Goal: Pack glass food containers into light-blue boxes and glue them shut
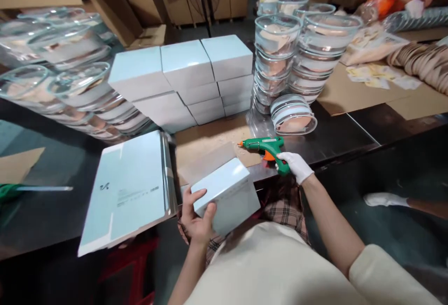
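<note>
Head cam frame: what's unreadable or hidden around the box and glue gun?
- Print on the flat box blanks, head view: too small to read.
- Underside of the pale blue box: hidden by the left hand.
- Glue gun trigger: covered by the gloved right hand.
- Glass bowls at left: blurred, count unclear.

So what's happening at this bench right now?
A person holds a pale blue box in the bare left hand at the table edge. The gloved right hand grips a green glue gun, nozzle pointing left over the cardboard sheet. Flat box blanks lie to the left; finished boxes and stacked glass bowls stand behind.
</note>
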The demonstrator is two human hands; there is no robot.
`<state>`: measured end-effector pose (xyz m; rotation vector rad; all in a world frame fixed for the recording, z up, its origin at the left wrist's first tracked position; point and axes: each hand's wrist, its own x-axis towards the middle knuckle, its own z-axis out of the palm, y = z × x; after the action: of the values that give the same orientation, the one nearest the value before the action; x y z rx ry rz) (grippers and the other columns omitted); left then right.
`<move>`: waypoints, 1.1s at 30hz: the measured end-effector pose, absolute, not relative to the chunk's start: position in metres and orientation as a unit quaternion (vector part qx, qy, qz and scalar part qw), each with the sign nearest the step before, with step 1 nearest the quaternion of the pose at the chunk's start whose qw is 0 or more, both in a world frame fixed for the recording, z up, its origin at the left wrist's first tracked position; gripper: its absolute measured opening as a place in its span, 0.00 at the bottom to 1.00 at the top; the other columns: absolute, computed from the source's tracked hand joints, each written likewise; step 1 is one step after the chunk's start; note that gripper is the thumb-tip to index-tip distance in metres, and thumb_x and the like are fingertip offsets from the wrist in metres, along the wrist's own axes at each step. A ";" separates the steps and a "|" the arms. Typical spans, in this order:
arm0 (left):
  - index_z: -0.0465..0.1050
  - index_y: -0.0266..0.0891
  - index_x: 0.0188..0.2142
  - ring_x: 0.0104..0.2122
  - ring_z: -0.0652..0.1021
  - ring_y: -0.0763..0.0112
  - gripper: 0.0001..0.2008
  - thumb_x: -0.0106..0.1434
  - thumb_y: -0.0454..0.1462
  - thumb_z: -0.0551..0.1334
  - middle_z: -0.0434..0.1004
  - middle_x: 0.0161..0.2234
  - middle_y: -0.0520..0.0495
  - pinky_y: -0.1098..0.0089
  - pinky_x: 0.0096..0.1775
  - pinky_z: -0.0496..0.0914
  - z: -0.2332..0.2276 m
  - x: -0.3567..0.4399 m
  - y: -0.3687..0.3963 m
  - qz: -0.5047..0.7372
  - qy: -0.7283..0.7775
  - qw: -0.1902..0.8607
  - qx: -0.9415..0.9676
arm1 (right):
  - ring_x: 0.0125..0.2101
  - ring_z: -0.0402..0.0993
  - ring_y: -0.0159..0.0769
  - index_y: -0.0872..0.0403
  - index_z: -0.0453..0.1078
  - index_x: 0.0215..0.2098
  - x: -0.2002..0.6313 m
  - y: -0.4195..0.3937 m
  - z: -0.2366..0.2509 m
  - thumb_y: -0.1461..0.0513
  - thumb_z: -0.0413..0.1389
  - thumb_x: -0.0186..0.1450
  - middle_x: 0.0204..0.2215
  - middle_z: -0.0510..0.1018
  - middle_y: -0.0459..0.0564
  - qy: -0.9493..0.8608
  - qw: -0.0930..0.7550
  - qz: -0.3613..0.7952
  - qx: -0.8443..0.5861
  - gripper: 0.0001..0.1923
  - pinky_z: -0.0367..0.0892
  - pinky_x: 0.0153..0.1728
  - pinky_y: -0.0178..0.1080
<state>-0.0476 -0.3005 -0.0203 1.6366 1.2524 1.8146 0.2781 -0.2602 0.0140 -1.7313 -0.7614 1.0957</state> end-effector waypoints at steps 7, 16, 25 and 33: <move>0.80 0.45 0.45 0.54 0.76 0.57 0.14 0.65 0.49 0.69 0.78 0.47 0.46 0.58 0.56 0.70 -0.015 -0.021 -0.302 0.557 0.534 0.279 0.573 | 0.22 0.75 0.33 0.50 0.66 0.39 0.243 -0.283 0.042 0.49 0.70 0.50 0.25 0.80 0.43 -0.296 0.602 0.409 -0.619 0.26 0.71 0.24 0.35; 0.81 0.46 0.46 0.52 0.78 0.57 0.13 0.67 0.48 0.68 0.82 0.45 0.45 0.56 0.58 0.70 0.004 0.005 -0.289 0.511 0.506 0.293 0.630 | 0.19 0.70 0.35 0.51 0.73 0.19 0.231 -0.329 0.035 0.50 0.64 0.59 0.17 0.75 0.47 -0.400 0.515 0.395 -0.647 0.17 0.69 0.20 0.37; 0.81 0.45 0.45 0.54 0.78 0.56 0.11 0.67 0.46 0.69 0.84 0.44 0.46 0.54 0.58 0.70 0.006 0.009 -0.292 0.519 0.491 0.266 0.647 | 0.29 0.79 0.39 0.49 0.71 0.36 0.202 -0.336 0.044 0.60 0.61 0.66 0.29 0.79 0.48 -0.708 0.449 0.135 -0.529 0.03 0.76 0.31 0.39; 0.81 0.46 0.46 0.55 0.78 0.55 0.12 0.67 0.47 0.68 0.84 0.45 0.45 0.52 0.61 0.69 0.002 0.007 -0.295 0.515 0.499 0.268 0.644 | 0.28 0.78 0.40 0.50 0.71 0.35 0.208 -0.326 0.032 0.60 0.60 0.65 0.28 0.78 0.50 -0.739 0.411 0.049 -0.532 0.03 0.74 0.29 0.39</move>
<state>0.0071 -0.2948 0.0023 1.7367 1.3459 1.3884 0.2075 -0.3256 0.0320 -1.3390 -1.8588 0.1236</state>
